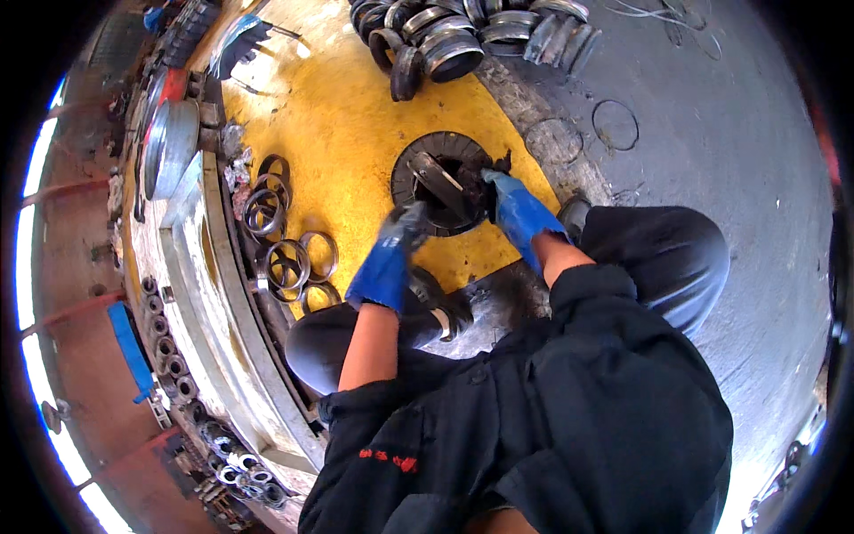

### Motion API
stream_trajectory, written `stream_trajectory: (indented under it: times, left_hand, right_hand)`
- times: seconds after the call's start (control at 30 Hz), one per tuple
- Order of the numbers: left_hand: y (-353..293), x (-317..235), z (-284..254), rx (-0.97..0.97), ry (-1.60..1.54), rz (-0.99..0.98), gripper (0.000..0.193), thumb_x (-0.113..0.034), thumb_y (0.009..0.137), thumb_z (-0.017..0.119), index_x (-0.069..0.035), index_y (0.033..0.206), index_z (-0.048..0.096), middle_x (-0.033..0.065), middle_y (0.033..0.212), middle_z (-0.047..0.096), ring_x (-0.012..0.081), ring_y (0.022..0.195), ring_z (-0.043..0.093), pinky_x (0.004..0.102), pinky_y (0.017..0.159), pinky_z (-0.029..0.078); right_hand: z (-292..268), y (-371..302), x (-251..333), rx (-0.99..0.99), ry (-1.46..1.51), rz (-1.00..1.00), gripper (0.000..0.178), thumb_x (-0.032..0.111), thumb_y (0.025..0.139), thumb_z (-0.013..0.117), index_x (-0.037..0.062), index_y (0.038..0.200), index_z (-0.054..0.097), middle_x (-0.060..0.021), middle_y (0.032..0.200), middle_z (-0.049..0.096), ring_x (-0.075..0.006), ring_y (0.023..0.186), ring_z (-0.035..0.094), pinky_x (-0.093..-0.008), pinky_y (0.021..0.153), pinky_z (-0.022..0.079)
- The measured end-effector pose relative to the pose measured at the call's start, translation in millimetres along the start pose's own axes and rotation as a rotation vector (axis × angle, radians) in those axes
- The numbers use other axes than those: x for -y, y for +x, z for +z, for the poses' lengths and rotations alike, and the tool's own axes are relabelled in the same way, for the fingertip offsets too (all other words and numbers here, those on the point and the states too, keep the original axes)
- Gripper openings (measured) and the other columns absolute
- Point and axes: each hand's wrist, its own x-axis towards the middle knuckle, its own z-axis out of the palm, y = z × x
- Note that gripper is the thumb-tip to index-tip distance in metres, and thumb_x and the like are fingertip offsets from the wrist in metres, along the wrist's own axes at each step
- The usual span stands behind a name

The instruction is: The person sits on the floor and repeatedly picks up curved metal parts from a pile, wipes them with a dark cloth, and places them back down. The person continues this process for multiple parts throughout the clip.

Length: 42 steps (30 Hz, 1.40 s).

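Note:
A round black tub (406,198) with a ribbed rim stands on the yellow floor between my feet. A metal ring (436,180) leans on edge in its opening, with dark, greasy-looking matter around it. My left hand (396,238), in a blue glove with dark fingers, is at the tub's near left rim beside the ring; motion blurs its fingers. At the right rim, my gloved right hand (518,203) has its fingers closed by a dark ragged clump (502,164). What lies in those fingers I cannot make out.
Several loose metal rings (286,265) lie to the left, next to a long metal beam (218,276). Dark wide rings (452,55) are piled at the far side. A thin black loop (615,125) lies on the grey floor (729,169) at right.

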Motion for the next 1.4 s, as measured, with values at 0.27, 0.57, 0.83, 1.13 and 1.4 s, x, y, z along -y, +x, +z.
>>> stream_trajectory:
  times: [0.27, 0.57, 0.83, 1.13, 1.4]
  left_hand:
    - [37, -35, 97, 0.287, -0.322, -0.057, 0.03, -0.018, 0.084, 0.07, -0.007, 0.111, 0.06, 0.0054, 0.093, 0.067, 0.0207, 0.078, 0.065, 0.0352, 0.067, 0.056]
    - [43, 28, 68, 0.179, -0.44, 0.119, 0.037, -0.01, 0.092, 0.054, -0.005, 0.128, 0.052, 0.0111, 0.123, 0.058, 0.0273, 0.111, 0.055, 0.036, 0.096, 0.046]
    - [84, 79, 79, 0.024, -0.35, 0.428, 0.042, -0.03, 0.1, 0.038, -0.006, 0.133, 0.049, 0.0118, 0.13, 0.055, 0.0261, 0.119, 0.05, 0.0352, 0.098, 0.045]
    - [63, 69, 78, 0.295, -0.55, -0.005, 0.024, -0.023, 0.092, 0.051, -0.01, 0.105, 0.067, 0.0096, 0.103, 0.067, 0.0262, 0.095, 0.063, 0.0411, 0.09, 0.051]
    - [91, 65, 73, 0.5, -1.221, 0.02, 0.049, -0.039, 0.095, 0.044, -0.008, 0.134, 0.045, 0.0122, 0.135, 0.048, 0.0275, 0.123, 0.046, 0.0387, 0.108, 0.034]
  right_hand:
    - [-27, 23, 40, 0.106, 0.113, -0.34, 0.028, 0.002, 0.086, 0.063, 0.004, 0.114, 0.064, -0.0119, 0.103, 0.068, -0.0249, 0.089, 0.067, -0.0364, 0.078, 0.058]
    - [77, -68, 12, 0.119, -1.428, -1.17, 0.055, 0.021, 0.074, 0.076, 0.0092, 0.124, 0.055, -0.0153, 0.122, 0.058, -0.0331, 0.112, 0.057, -0.0429, 0.094, 0.048]
    - [133, -9, -13, 0.15, -1.932, -1.103, 0.054, 0.028, 0.074, 0.071, 0.0095, 0.123, 0.056, -0.017, 0.122, 0.059, -0.0367, 0.112, 0.056, -0.0441, 0.095, 0.046]
    - [162, 105, 32, 0.182, -1.946, -0.344, 0.044, 0.041, 0.081, 0.056, 0.004, 0.1, 0.069, -0.0247, 0.103, 0.066, -0.0382, 0.1, 0.062, -0.0433, 0.087, 0.047]
    - [137, -8, -9, 0.246, -2.053, -1.073, 0.059, 0.038, 0.08, 0.067, 0.0038, 0.127, 0.054, -0.0203, 0.124, 0.058, -0.0365, 0.11, 0.058, -0.0393, 0.094, 0.046]
